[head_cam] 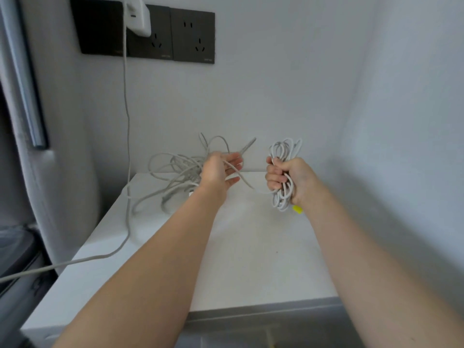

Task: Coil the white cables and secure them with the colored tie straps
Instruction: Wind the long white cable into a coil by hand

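Currently right hand (285, 180) is fisted tight round a coiled cable (285, 149), with loops sticking out above and below the fist. The middle of the coil is hidden by the curled fingers. A loose strand (247, 183) runs from the coil over to left hand (221, 169), whose fingers are straight and slightly spread, thumb apart below. The strand crosses the palm side; can't tell if it is actually pinched. Both hands are raised over the far part of the white tabletop (251, 247).

A yellow tie strap (297, 209) peeks out just under the right wrist, mostly covered, so its shape is unclear. A tangle of white cable (175, 169) lies on the tabletop behind the left hand, partly blocked by it, ends hard to trace.

A charger (139, 17) sits in the dark wall sockets (193, 36), its top cut off by the frame. The charger cord (126, 109) drops down and exits at the left edge.
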